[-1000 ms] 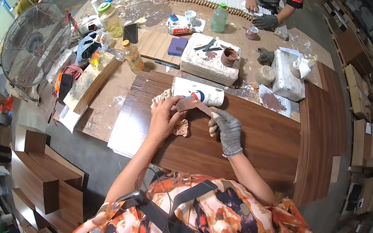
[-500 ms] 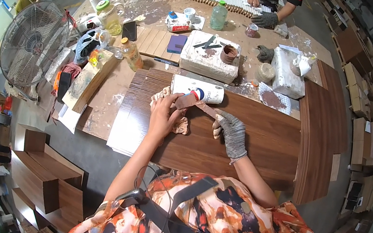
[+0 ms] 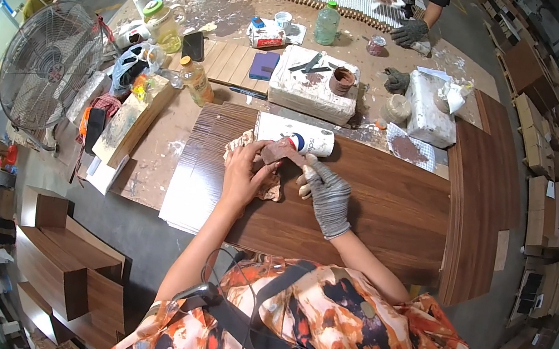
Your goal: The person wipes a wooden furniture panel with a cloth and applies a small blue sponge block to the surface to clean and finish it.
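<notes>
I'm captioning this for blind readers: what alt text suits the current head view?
Bare left hand and gloved right hand hold something flat and brown-smeared above dark wood-grain boards. A white container lies on its side just beyond; farther back, an open brown pot stands on a white block.

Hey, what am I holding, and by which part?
A flat brown-smeared tool: your gloved right hand holds its right end, your bare left hand its left end. I can't tell whether it's one piece or two.
</notes>
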